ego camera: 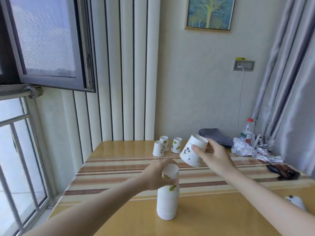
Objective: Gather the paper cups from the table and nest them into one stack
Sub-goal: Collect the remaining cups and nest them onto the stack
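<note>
My left hand [157, 176] hides the stack's [167, 200] upper left side; at four o'clock, a white object [296, 202] is too blurred to identify.

I am looking into a room in a home. A framed tree picture [210, 13] hangs on the wall, grey curtains [289, 74] hang at the right, and a window [46, 41] stands open. The desk [119, 176] has a striped cloth, with a water bottle [248, 131] on it.
</note>
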Demonstrator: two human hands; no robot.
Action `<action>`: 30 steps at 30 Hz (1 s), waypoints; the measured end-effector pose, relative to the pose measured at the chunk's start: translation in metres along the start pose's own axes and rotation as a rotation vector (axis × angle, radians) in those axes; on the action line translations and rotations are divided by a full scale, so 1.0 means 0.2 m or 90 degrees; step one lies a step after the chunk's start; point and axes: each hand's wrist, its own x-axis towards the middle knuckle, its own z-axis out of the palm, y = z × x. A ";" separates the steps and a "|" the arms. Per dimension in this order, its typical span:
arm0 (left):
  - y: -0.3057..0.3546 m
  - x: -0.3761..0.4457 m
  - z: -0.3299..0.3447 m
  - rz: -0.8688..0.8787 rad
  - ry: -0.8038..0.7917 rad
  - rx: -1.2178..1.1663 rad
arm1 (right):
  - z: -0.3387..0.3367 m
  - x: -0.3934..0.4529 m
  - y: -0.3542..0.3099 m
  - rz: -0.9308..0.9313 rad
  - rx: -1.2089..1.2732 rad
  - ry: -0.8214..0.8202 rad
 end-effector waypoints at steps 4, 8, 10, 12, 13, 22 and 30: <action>-0.09 -0.04 0.02 -0.056 -0.098 -0.110 | 0.06 -0.03 -0.02 -0.060 -0.026 -0.089; -0.25 -0.08 -0.07 -0.120 -0.160 -0.034 | 0.16 -0.06 -0.02 -0.060 -0.046 -0.171; -0.35 -0.08 -0.11 -0.153 -0.152 0.001 | 0.20 -0.08 0.01 -0.051 -0.048 -0.203; -0.43 -0.06 -0.13 -0.177 -0.115 0.021 | 0.23 -0.10 0.06 -0.024 -0.032 -0.235; -0.47 -0.04 -0.14 -0.189 -0.092 0.028 | 0.25 -0.11 0.08 -0.006 -0.019 -0.257; -0.64 0.36 -0.17 -0.249 0.023 0.027 | 0.17 0.22 0.27 0.063 -0.183 -0.534; -0.77 0.90 -0.09 -0.244 0.092 0.048 | 0.29 0.89 0.71 0.190 -0.319 -0.223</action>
